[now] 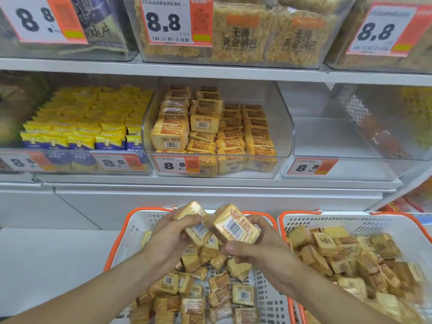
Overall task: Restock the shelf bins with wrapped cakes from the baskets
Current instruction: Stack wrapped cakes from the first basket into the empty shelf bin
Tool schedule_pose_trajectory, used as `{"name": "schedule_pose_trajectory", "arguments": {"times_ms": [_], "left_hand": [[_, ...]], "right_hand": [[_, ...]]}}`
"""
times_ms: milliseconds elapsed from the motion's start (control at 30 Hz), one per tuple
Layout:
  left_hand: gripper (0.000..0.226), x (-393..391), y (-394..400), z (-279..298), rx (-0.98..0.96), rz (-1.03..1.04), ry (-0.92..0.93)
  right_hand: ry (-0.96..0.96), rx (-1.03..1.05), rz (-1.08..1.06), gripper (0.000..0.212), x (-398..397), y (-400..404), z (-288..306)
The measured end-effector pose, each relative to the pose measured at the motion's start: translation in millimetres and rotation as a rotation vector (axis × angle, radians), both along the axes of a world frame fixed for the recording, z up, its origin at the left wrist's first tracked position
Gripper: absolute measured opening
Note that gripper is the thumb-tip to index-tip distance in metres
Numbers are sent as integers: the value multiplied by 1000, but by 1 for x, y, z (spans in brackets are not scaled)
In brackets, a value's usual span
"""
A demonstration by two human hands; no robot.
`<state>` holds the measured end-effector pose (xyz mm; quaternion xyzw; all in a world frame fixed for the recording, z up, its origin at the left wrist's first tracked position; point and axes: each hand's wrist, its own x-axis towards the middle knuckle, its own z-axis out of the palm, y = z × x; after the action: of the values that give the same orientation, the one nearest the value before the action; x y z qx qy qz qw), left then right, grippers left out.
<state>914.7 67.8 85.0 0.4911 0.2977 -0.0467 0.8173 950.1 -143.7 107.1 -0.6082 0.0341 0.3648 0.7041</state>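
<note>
currently mid-pick, above the left basket (131, 232). left hand (168, 239) curled round one wrapped cake (194, 218), thumb on top, fingers under. right hand (259, 244) pinching a second cake (236, 228) by its lower edge, barcode face up. two cakes touching at their inner corners, hands close together but each on its own piece.

loose cakes (219, 288) heaped in the left basket below the hands, more piled in the right basket (350, 220) just beside it. target looks like the middle shelf bin (284, 127), part filled: stacked high on its left side, lower rows on the right, bare space behind. clear bin (327, 136) to its right holds nothing visible. yellow packets (93, 118) in the bin to the left are a different product.

handling, judged from looks: small, light, one per hand easy, probably several at once. glossy film wrap, so likely slippery; flat-face pinch could slide. soft sponge inside, so likely dents under a hard squeeze. best held across the two broad faces, thumb on one, fingers on the other, light pressure. avoid gripping by the crimped wrap ends, flimsy there. blocky shape should stack flat in rows, label side forward to match those already in the bin.
</note>
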Motion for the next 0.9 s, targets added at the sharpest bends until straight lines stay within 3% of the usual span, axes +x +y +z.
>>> {"name": "schedule_pose_trajectory", "arguments": {"times_ms": [133, 333, 500, 600, 767, 900], "left_hand": [[48, -2, 5, 1, 52, -44, 5], [55, -3, -3, 7, 6, -108, 44], [95, -5, -7, 15, -74, -208, 6], [98, -6, -14, 18, -122, -279, -10], [88, -2, -16, 28, -10, -264, -112], [91, 12, 1, 51, 182, -289, -238]], "right_hand": [[-64, -58, -19, 79, 7, -3, 1], [-238, -90, 48, 65, 11, -2, 6], [-545, -230, 115, 59, 9, 3, 10], [-677, -315, 182, 56, 8, 7, 14], [-253, -117, 263, 53, 15, 14, 24], [-345, -93, 190, 50, 33, 20, 49]]}}
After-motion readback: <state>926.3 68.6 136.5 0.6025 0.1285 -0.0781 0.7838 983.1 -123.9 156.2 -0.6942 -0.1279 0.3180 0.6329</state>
